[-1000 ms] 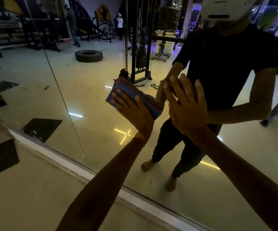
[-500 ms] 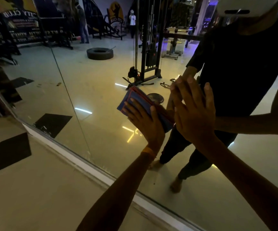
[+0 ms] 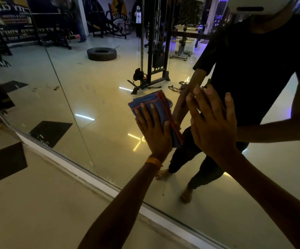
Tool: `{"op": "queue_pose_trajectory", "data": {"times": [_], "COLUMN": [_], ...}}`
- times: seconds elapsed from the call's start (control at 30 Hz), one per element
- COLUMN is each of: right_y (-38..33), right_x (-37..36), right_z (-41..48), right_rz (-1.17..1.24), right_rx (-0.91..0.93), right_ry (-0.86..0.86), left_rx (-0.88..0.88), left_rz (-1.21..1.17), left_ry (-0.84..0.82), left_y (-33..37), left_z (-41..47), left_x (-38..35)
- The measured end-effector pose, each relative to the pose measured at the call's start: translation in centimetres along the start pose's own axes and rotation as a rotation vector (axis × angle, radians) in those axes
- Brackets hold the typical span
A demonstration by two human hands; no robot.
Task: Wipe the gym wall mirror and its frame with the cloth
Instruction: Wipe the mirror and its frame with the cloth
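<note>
low on the mirror (image 3: pixel 91 87), above its white frame (image 3: pixel 91 178), the folded blue cloth (image 3: pixel 156 105) lies pinned flat under the left hand (image 3: pixel 154 130), fingers straight, with the right hand (image 3: pixel 212 123) flat and empty beside it; cloth judged soft, light, liable to slide, best pressed mid-fold.

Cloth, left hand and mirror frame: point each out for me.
cloth (image 3: pixel 151 98), head view, blue fold above the fingertips.
left hand (image 3: pixel 156 137), head view, back of the hand.
mirror frame (image 3: pixel 84 175), head view, white bottom strip.
</note>
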State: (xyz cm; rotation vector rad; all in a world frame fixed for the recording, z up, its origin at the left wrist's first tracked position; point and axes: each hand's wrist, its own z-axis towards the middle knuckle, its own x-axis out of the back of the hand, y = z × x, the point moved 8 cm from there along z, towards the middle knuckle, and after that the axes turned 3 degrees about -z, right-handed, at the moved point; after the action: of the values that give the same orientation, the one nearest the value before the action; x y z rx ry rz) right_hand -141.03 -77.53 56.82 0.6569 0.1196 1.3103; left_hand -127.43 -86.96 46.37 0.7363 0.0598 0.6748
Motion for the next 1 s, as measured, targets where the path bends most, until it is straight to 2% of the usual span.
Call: {"op": "queue_pose_trajectory", "data": {"times": [0.07,0.13,0.2,0.27,0.33,0.37,0.43,0.5,0.57,0.63,0.67,0.77,0.83,0.9,1.0], "right_y": [-0.1,-0.1,-0.1,0.0,0.1,0.1,0.1,-0.1,-0.2,-0.4,-0.5,-0.5,-0.6,-0.7,-0.8], "right_x": [0.1,0.2,0.3,0.3,0.0,-0.1,-0.3,-0.4,-0.3,-0.4,-0.4,-0.4,-0.5,-0.5,-0.8], "right_z": [0.0,0.0,0.0,-0.2,-0.4,-0.5,-0.5,-0.4,-0.5,-0.5,-0.4,-0.5,-0.5,-0.4,-0.6], "right_rz": [-0.006,-0.002,-0.001,0.001,0.009,0.016,0.012,0.007,0.010,0.027,0.024,0.008,-0.008,-0.002,0.038], "right_rx": [-0.002,0.010,0.021,0.015,-0.004,-0.010,-0.013,-0.029,-0.064,-0.084,-0.087,-0.094,-0.082,-0.089,-0.135], "right_ry": [-0.001,-0.008,-0.016,-0.024,-0.026,-0.026,-0.018,-0.012,-0.010,-0.020,-0.019,-0.003,0.001,0.012,0.008], "left_rx": [0.055,0.186,0.295,0.189,-0.073,-0.140,-0.165,-0.081,0.107,0.267,0.266,-0.013,-0.127,-0.098,0.157], "left_rz": [-0.021,-0.072,-0.097,-0.088,0.011,0.049,0.067,0.056,-0.029,-0.097,-0.104,-0.023,0.035,0.014,-0.035], "left_ry": [0.038,0.057,0.076,-0.001,-0.127,-0.156,-0.137,-0.072,-0.016,0.022,0.016,-0.140,-0.180,-0.126,0.019], "left_y": [-3.6,-7.8,-8.5,-4.6,0.3,0.8,-1.6,-6.1,-10.1,-10.4,-8.8,-1.4,-0.6,-4.5,-13.8], "left_z": [0.2,0.1,0.0,-0.5,-2.2,-2.8,-1.5,1.3,3.8,3.9,3.2,-1.6,-3.2,-0.6,5.5], "left_x": [1.0,2.2,3.0,1.8,-0.1,-0.5,0.5,2.6,4.6,4.8,4.2,0.9,0.2,1.6,5.6]}}
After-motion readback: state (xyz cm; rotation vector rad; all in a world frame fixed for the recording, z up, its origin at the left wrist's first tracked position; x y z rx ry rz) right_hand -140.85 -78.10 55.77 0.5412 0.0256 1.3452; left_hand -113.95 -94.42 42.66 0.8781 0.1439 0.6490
